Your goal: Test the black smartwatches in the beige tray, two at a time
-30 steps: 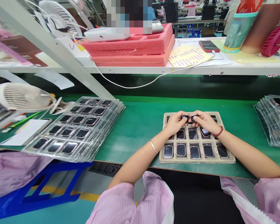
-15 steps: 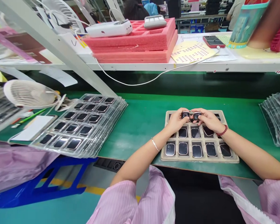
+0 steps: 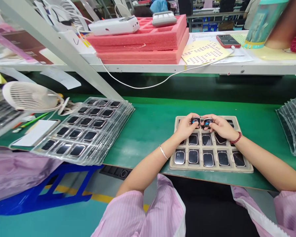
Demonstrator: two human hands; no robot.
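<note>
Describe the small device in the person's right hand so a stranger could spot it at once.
On the green workbench, find the beige compartmented tray of dark devices. Over its back row, the right hand with a red beaded bracelet pinches a small dark rounded-square device. Unlike those in the tray, it is lifted, beside a similar one in the left hand.

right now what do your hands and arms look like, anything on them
Both hands are bare, with no gloves. The left hand has a thin silver bangle at the wrist, and the right hand a dark red beaded bracelet. The pink pinstriped sleeves show white trim.
</note>
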